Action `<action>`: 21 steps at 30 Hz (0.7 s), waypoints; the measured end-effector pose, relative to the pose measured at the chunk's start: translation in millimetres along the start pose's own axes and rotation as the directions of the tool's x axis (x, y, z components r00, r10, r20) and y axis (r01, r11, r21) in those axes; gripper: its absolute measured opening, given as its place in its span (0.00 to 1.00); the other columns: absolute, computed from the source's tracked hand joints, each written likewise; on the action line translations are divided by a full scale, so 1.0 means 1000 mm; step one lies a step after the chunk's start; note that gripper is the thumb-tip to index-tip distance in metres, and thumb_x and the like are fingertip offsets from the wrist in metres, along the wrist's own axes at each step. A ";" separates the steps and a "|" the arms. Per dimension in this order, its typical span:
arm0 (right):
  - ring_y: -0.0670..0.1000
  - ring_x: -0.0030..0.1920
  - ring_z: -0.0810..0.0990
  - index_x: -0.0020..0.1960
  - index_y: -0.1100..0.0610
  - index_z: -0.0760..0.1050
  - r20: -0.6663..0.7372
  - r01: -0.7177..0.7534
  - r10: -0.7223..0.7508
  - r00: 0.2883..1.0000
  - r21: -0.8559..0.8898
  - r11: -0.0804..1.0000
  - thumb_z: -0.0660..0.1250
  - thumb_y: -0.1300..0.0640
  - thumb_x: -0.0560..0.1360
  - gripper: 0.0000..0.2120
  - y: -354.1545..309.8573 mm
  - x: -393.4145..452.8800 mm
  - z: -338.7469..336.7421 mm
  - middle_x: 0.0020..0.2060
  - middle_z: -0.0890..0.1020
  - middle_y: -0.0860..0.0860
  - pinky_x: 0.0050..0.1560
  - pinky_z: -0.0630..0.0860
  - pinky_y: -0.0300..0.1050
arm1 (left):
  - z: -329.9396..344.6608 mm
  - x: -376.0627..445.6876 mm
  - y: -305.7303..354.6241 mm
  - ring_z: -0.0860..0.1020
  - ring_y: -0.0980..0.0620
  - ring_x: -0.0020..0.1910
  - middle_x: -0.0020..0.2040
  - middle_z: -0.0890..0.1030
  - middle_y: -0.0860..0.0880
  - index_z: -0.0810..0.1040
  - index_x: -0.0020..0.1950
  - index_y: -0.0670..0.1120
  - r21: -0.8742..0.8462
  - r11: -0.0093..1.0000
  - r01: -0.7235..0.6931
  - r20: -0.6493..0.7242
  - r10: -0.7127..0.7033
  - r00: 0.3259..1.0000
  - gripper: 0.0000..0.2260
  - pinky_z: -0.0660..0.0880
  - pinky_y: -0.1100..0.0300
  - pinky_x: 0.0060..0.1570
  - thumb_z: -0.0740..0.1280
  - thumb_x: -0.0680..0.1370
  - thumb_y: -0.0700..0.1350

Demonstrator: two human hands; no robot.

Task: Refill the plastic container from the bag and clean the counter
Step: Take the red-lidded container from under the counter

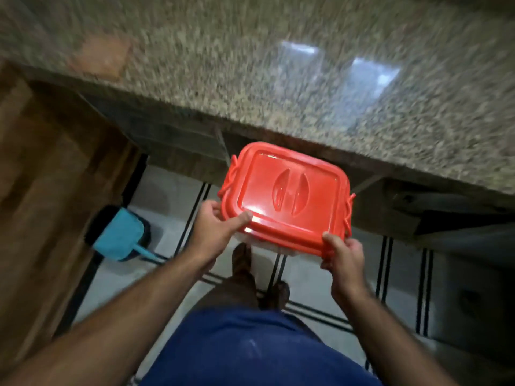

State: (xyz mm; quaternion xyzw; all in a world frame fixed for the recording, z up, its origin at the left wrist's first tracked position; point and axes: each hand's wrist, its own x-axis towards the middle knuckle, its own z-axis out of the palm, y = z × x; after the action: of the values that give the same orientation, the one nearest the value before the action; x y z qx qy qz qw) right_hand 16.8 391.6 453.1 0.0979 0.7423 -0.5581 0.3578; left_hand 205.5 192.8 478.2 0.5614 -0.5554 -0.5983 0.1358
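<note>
A clear plastic container with a red lid (289,190) is held in the air just below the front edge of the speckled granite counter (278,65). My left hand (217,227) grips its near left corner, thumb on top of the lid. My right hand (344,256) grips the near right corner beside the red side latch. The lid is on. The container's clear body is mostly hidden under the lid. No bag is in view.
A wooden cabinet (41,176) stands at the left. On the tiled floor lies a blue dustpan (122,235). A faint reddish patch (100,57) shows on the counter's left part. Dark shelving (446,213) runs under the counter at right.
</note>
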 end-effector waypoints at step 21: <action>0.56 0.38 0.79 0.63 0.58 0.73 -0.049 0.485 -0.484 0.874 0.181 0.856 0.74 0.47 0.67 0.28 -0.257 0.038 0.024 0.51 0.82 0.58 0.29 0.76 0.46 | 0.041 0.070 0.221 0.89 0.51 0.50 0.58 0.86 0.43 0.74 0.63 0.44 -0.299 0.868 -0.396 -0.073 0.393 0.917 0.36 0.85 0.58 0.48 0.89 0.63 0.50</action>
State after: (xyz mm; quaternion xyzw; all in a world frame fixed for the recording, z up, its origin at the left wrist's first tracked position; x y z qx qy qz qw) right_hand -140.9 268.7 621.1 -0.0581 0.6872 -0.6975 0.1944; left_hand 46.6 82.2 612.5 0.4110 -0.5577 -0.6342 0.3433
